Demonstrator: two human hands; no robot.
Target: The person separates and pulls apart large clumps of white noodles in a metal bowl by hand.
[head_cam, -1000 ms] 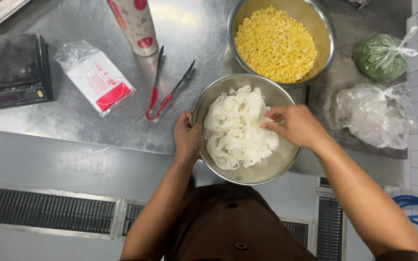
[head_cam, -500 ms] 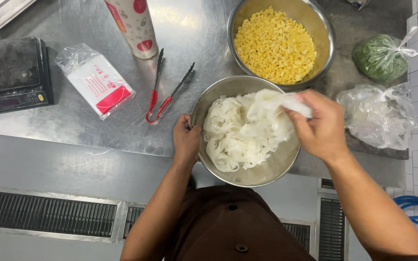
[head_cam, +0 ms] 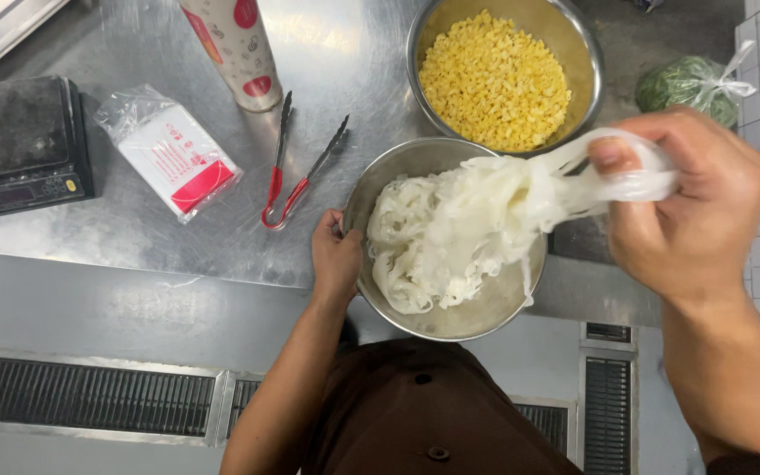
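Right hand (head_cam: pixel 692 207) raised, gripping noodles (head_cam: pixel 459 233)

Commercial kitchen: steel counter (head_cam: pixel 134 237), scale (head_cam: pixel 24 145), tongs (head_cam: pixel 296 167).

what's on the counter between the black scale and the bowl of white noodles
In the head view, between the black scale and the noodle bowl lie a clear bag with a red and white packet and red-handled tongs.

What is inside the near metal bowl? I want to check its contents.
The near bowl holds white flat noodles; the right hand lifts a bunch, the left hand grips the rim. The noodles hide most of the bowl's bottom.
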